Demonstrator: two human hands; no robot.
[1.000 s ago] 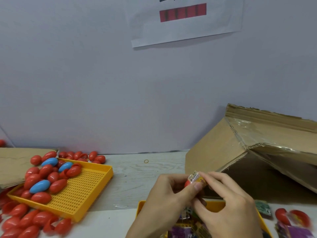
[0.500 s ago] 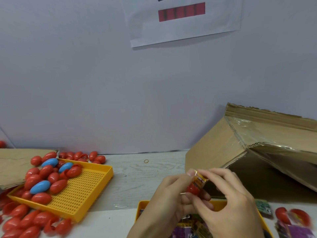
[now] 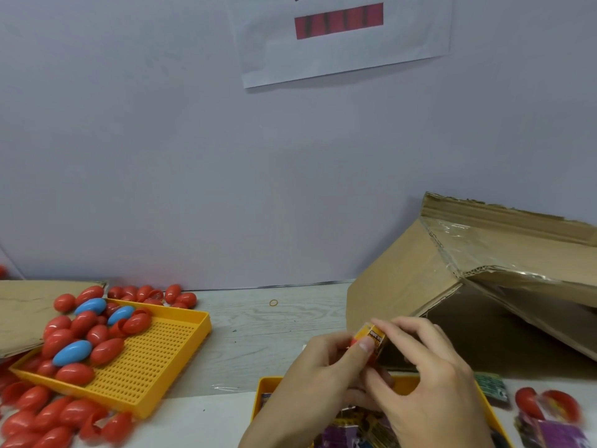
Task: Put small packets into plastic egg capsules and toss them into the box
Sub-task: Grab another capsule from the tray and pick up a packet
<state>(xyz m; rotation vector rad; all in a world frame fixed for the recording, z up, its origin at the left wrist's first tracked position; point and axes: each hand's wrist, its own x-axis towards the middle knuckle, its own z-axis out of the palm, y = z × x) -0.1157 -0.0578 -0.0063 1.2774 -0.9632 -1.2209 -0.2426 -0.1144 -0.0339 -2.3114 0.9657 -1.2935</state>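
Note:
Both hands meet over the near yellow tray [image 3: 268, 383]. My left hand [image 3: 310, 379] grips a red egg capsule [image 3: 371, 358], mostly hidden behind its thumb. My right hand [image 3: 429, 383] pinches a small yellow packet [image 3: 371, 337] that sticks out of the capsule's top. The cardboard box [image 3: 400, 286] lies on its side just behind the hands, its dark opening facing me at the right. Several more packets [image 3: 342, 431] lie in the near tray under my hands.
A second yellow tray [image 3: 155, 360] at the left holds several red and blue capsules [image 3: 72, 352]. Loose red capsules [image 3: 48, 415] surround it. A cardboard sheet [image 3: 22, 305] lies at the far left. Red capsule halves [image 3: 546, 404] and packets sit at the right edge. A rubber band [image 3: 273, 302] lies on the table.
The packet has been turned and pushed lower toward the capsule between my hands. The hands stay in nearly the same place.

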